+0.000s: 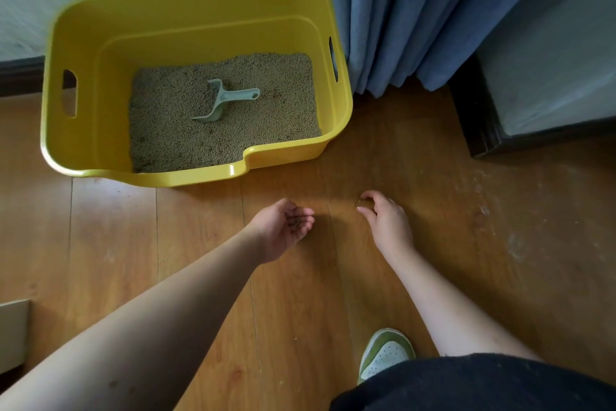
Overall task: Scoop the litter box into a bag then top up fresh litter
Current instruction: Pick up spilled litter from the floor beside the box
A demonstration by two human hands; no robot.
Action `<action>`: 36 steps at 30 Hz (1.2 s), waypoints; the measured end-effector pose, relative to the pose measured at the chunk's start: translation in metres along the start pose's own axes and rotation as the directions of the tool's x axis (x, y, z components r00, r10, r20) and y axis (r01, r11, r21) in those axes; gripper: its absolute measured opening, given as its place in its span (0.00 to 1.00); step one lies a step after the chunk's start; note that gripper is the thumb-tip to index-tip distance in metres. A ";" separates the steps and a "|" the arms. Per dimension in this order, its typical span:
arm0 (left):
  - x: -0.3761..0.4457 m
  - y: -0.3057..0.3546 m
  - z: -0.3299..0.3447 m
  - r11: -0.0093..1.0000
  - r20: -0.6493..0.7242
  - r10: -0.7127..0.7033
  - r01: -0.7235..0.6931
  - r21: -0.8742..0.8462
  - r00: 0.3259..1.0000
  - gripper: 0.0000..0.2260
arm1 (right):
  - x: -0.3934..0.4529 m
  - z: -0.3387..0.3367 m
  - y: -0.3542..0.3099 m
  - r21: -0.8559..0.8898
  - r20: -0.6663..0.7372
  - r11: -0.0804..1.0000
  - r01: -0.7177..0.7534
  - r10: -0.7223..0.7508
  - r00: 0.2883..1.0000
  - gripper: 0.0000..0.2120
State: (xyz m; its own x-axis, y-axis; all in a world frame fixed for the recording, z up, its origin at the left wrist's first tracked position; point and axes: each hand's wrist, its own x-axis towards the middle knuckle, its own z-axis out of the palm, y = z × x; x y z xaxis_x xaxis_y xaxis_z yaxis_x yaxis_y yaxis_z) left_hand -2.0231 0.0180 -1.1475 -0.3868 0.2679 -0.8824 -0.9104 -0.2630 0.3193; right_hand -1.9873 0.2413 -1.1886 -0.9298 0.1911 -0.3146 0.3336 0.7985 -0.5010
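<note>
A yellow litter box (83, 44) stands on the wooden floor against the wall, partly filled with tan litter (266, 100). A pale green scoop (222, 100) lies on the litter near the middle. In front of the box, my left hand (286, 227) is cupped palm up with a few litter grains in it. My right hand (383, 217) reaches down to the floor with fingers bent, fingertips at some spilled grains (361, 201). Whether it pinches a grain is unclear.
A blue curtain (416, 10) hangs right of the box. A dark-framed piece of furniture (533, 77) stands at the far right. My green and white shoe (386, 350) is on the floor near the bottom. A pale object (13, 334) sits at the left edge.
</note>
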 end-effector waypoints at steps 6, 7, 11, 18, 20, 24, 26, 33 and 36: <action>-0.001 -0.002 0.001 1.000 0.000 -0.001 0.001 -0.011 1.000 0.15 | 0.006 0.003 -0.002 -0.008 -0.039 1.000 -0.001 0.000 0.999 0.12; -0.002 -0.001 0.001 1.000 -0.005 0.000 0.000 -0.015 1.000 0.15 | 0.007 0.003 -0.003 -0.011 -0.029 1.000 0.005 -0.006 1.000 0.11; -0.005 0.001 0.003 1.000 -0.020 -0.001 0.001 -0.014 1.000 0.15 | 0.012 -0.001 -0.008 -0.063 0.069 0.998 -0.016 0.020 0.997 0.10; -0.005 -0.003 0.006 1.000 -0.028 -0.010 0.010 -0.015 1.000 0.15 | -0.011 -0.024 -0.019 0.846 0.518 -0.201 -0.494 0.090 0.851 0.12; -0.005 -0.003 0.005 1.000 -0.031 -0.007 0.007 -0.017 0.999 0.15 | -0.017 -0.024 -0.016 0.784 0.553 -0.341 -0.518 0.007 0.833 0.12; -0.002 -0.003 0.006 1.000 -0.039 -0.003 0.002 -0.019 0.999 0.15 | -0.020 -0.022 -0.009 0.791 0.558 -0.327 -0.517 0.041 0.829 0.09; -0.001 -0.003 0.007 1.000 -0.041 -0.001 0.000 -0.015 0.999 0.15 | -0.018 -0.023 -0.009 0.828 0.545 -0.260 -0.497 0.162 0.823 0.13; -0.002 -0.003 0.009 1.000 -0.036 0.009 -0.008 0.003 0.999 0.15 | -0.008 -0.012 -0.013 0.214 0.118 0.965 -0.152 0.128 0.985 0.14; -0.002 -0.002 0.006 1.000 -0.029 0.013 -0.013 -0.005 0.999 0.15 | -0.003 0.002 -0.012 0.094 0.055 0.994 -0.056 0.051 0.997 0.14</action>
State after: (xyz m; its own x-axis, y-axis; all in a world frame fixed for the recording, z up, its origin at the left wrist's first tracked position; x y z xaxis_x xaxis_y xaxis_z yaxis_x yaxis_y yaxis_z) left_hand -2.0217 0.0233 -1.1441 -0.3945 0.2374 -0.8877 -0.9044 -0.2710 0.3295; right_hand -1.9880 0.2298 -1.1837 -0.9016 0.1996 -0.3839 0.3983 0.7296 -0.5559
